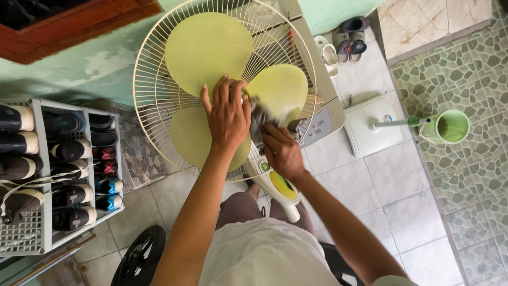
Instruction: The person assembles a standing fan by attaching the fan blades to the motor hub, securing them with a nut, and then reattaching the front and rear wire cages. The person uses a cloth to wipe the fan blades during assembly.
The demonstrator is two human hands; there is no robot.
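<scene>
The left hand (227,114) lies flat on the hub of the yellow-green fan blades (209,50), fingers pressed together, holding them inside the open wire guard (145,90). The right hand (282,153) pinches a grey cloth (260,117) against the right blade. I think the wiping goes well if the blade is kept fixed and the strokes go from hub toward tip

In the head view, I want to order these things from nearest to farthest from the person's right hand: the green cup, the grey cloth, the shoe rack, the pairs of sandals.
From the right hand:
1. grey cloth, gripped in that hand, against the fan.
2. pairs of sandals, up and to the right, by the wall.
3. green cup, far right, on the patterned floor.
4. shoe rack, far left.
</scene>
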